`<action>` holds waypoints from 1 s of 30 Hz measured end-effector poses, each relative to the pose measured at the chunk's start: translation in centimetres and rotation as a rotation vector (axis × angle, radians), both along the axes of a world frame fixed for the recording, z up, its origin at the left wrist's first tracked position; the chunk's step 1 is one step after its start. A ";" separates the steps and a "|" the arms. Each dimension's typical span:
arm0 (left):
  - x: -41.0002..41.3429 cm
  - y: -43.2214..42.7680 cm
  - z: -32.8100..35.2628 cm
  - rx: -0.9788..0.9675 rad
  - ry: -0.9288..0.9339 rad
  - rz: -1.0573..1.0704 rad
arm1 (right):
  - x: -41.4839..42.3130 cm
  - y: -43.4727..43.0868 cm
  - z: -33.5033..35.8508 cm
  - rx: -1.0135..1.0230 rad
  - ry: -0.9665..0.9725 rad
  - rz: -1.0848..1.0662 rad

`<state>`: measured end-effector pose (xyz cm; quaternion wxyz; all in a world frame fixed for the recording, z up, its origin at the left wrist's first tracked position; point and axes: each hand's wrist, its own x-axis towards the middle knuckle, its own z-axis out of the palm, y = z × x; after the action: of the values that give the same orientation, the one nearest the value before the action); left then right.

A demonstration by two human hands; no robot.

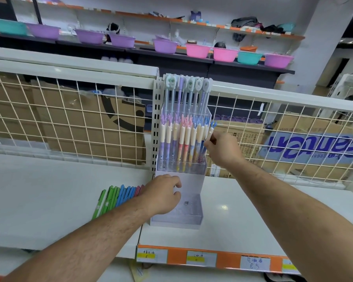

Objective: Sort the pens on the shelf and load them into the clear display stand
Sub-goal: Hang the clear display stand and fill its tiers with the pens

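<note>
At the right end of the middle tier, the right hand (222, 148) pinches a blue-topped pen (210, 131) between thumb and fingertips, just below its cream cap, right at that tier's right wall. The left hand (164, 195) curls its fingers over the left wall of the clear display stand (192, 219), apparently gripping it to keep it steady.

The pen looks light and stiff, with a smooth barrel that could slip. Its frilly blue top seems the delicate part, so the firm section under the cap is probably the best place to hold it. The stand, thin clear plastic, is likely light enough to tip or slide unless braced.

The stand has three stepped tiers. Tall pens (189, 92) with round character caps stand upright in the back one. A row of pastel pens (181, 139) nearly fills the middle one. No pens are in the front tier, only a small dark item on its floor, too small to identify.

Left of the stand, green, blue and pink loose pens (118, 197) lie side by side on the white shelf (243, 220), not yet loaded. Behind runs a wire grid (69, 119) with cardboard boxes (86, 127) beyond.
</note>
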<state>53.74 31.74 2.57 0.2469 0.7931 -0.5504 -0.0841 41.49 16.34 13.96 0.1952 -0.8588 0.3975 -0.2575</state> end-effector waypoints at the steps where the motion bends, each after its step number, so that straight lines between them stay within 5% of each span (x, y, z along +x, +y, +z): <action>1: 0.0 0.0 0.0 0.000 0.002 0.002 | 0.1 0.0 0.0 -0.015 0.013 -0.001; 21: -0.1 0.0 -0.1 0.020 0.005 0.023 | -1.0 0.5 -2.5 0.007 0.062 -0.056; 30: -1.0 1.8 0.2 0.032 -0.012 0.107 | -1.7 3.9 -7.1 -0.088 0.137 0.111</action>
<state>52.69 33.57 2.76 0.2352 0.8258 -0.5071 -0.0745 39.76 20.27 6.89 0.1434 -0.9029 0.3501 -0.2041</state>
